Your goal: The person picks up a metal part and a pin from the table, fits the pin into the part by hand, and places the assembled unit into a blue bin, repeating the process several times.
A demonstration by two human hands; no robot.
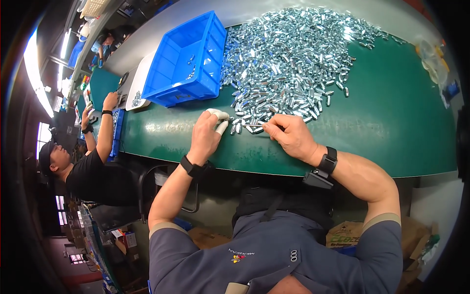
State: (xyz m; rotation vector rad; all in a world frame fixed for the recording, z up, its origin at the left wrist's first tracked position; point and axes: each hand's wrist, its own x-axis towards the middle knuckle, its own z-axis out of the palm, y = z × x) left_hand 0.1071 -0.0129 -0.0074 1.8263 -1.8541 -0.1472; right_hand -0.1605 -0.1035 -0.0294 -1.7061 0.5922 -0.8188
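Pinching a thin metal tool (253, 126) in the right hand (294, 139), with thumb pressed to curled forefinger and the tool's tip aimed left, in among loose pieces at the near edge of a heap. Curving the left hand (204, 133) inward opposite, thumb and fingers bent, with white finger covers (219, 114) at the ends, right beside the outermost pieces; too small and crowded there to tell whether gripping one or merely touching.

Heaped on a green table (387, 142), beyond and between both hands: shiny silver metal fittings (289, 63), short and roughly cylindrical, massed toward the back and thinning to strays at upper right and along the near edge.

Set against the heap's left side: a blue plastic bin (213, 68), open-topped, with a few small pieces on its floor. Placed just left of the bin, partly hidden by it: a white tray (140, 81), with a small cluster of metal pieces at its near end.

Worn on the left wrist: a black band (193, 167); on the right, a boxy black device (318, 179). Stationed farther left, in dark clothing and a cap: a co-worker (100, 179), with both hands raised.
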